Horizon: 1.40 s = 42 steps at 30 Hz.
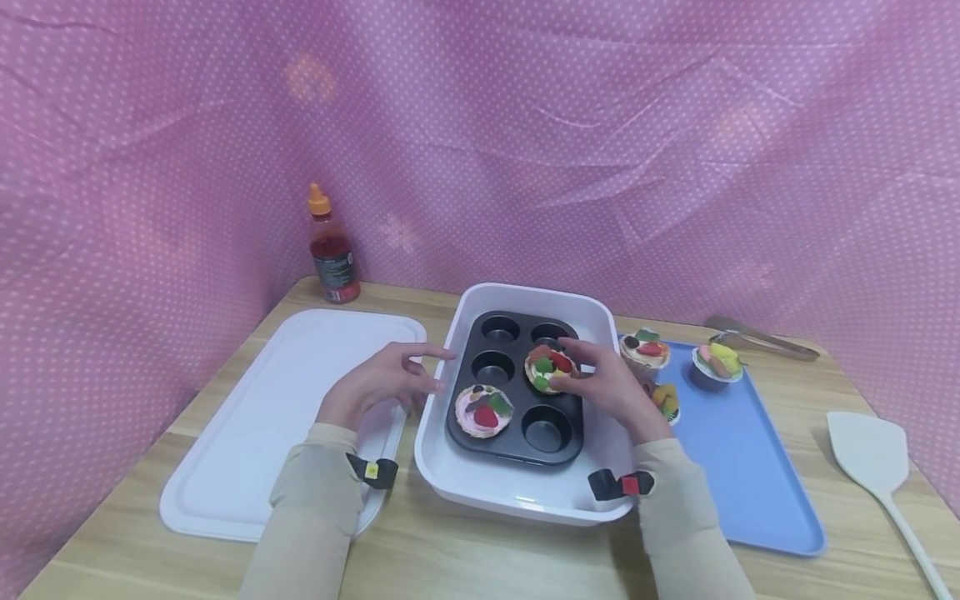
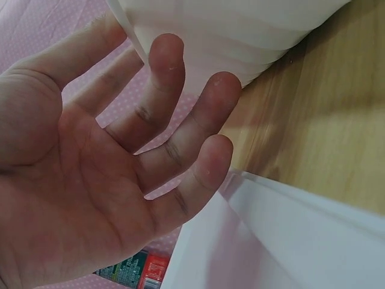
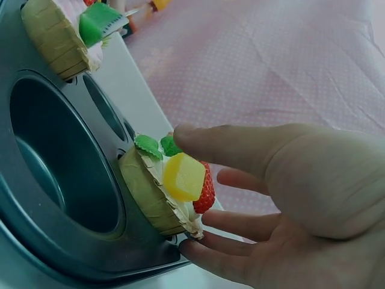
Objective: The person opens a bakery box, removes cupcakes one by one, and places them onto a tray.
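Note:
My right hand (image 1: 611, 387) is over the right side of a dark muffin tin (image 1: 517, 454), at a fruit-topped cupcake (image 1: 546, 373) seated in a middle cup. In the right wrist view, its thumb and fairly straight fingers lie about the yellow, green and red toppings; whether they touch the cupcake is unclear. A second cupcake with pink cream (image 1: 483, 411) fills the near left cup. The tin lies in a white tub (image 1: 525, 497). My left hand (image 1: 382, 379) is at the tub's left wall, fingers loosely bent and holding nothing.
A white tray (image 1: 300, 400) lies left, with a sauce bottle (image 1: 332, 258) behind it. The blue tray (image 1: 765, 475) at right bears several cupcakes, including one with yellow topping (image 1: 716, 367). Tongs (image 1: 772, 339) and a pale spatula (image 1: 870, 454) lie on the wooden table.

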Each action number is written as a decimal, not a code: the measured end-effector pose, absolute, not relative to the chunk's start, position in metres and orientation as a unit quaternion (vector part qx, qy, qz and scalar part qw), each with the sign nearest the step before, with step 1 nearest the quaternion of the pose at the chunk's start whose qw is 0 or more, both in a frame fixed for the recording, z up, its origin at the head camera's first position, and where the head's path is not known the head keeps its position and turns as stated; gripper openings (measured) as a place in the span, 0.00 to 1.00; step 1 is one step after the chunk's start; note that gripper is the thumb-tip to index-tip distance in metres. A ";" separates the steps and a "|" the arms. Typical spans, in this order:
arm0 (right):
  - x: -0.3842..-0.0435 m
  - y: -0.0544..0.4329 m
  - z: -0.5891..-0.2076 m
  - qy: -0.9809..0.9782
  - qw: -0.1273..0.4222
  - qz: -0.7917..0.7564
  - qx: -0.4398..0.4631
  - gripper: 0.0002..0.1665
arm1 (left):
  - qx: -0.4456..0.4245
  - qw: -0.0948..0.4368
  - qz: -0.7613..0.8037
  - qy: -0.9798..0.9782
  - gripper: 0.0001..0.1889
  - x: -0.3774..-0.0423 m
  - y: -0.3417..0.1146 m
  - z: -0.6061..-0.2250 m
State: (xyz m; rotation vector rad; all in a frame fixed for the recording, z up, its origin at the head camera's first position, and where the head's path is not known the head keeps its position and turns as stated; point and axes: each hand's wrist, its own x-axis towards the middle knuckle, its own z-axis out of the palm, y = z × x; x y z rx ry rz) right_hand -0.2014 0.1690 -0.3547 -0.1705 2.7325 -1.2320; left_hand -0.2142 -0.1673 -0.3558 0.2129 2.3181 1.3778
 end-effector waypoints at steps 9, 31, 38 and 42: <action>-0.201 0.165 -0.358 0.920 0.068 -0.377 -0.084 0.42 | 0.063 0.217 0.483 0.846 0.28 -0.215 -0.165 -0.355; -0.203 0.165 -0.355 0.925 0.077 -0.364 -0.078 0.41 | 0.087 0.204 0.493 0.841 0.29 -0.217 -0.167 -0.359; -0.205 0.164 -0.356 0.924 0.072 -0.362 -0.094 0.40 | 0.081 0.202 0.491 0.843 0.29 -0.216 -0.168 -0.357; -0.205 0.164 -0.356 0.923 0.075 -0.365 -0.095 0.39 | 0.079 0.202 0.489 0.845 0.29 -0.216 -0.168 -0.357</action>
